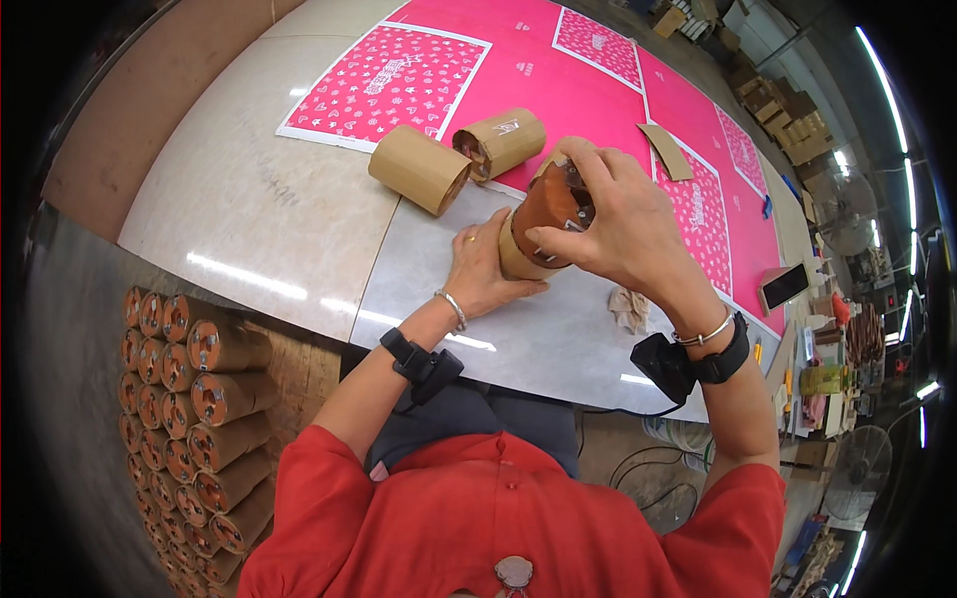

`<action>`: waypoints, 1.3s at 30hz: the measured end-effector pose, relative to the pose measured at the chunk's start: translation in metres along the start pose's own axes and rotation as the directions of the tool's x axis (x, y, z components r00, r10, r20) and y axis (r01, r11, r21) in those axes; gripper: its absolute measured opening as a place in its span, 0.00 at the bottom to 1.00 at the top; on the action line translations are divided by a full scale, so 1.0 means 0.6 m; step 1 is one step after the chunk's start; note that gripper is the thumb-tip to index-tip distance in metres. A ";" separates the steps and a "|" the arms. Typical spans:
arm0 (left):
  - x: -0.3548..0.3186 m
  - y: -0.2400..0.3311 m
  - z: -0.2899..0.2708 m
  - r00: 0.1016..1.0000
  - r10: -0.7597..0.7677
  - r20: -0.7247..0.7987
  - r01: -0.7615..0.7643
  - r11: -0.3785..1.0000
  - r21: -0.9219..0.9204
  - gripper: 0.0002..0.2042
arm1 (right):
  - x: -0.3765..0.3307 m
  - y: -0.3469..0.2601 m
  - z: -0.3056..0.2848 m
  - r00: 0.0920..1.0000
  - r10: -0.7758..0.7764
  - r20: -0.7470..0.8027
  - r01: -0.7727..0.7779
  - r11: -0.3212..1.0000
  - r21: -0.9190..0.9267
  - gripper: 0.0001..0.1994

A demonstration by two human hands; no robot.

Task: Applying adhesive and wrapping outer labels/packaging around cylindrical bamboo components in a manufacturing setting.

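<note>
Tube lies on the counter, open end toward her; left hand braces its side, right hand grips that end.

The tube is wrapped in matt brown kraft paper, and its end is capped in a glossier reddish-brown material. The worktop is seen as smooth, pale and glossy, with lamp streaks reflected. The pink sheets are printed paper. A crumpled cloth looks soft.
</note>
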State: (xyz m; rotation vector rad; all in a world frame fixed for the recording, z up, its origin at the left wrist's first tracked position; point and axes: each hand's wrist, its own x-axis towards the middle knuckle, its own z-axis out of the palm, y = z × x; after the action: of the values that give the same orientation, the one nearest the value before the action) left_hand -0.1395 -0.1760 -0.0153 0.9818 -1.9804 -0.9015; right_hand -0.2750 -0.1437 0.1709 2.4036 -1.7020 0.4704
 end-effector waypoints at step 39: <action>-0.107 0.042 0.031 0.960 0.278 0.046 -0.256 0.928 -0.272 0.48 | -0.104 -0.042 -0.095 0.921 -0.238 0.309 0.199 0.968 0.153 0.39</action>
State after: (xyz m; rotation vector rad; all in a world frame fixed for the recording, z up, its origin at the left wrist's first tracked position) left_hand -0.1356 -0.1049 -0.0228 0.5158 -1.9411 -1.0310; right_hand -0.2796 -0.0619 0.2042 2.8490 -1.5231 0.1510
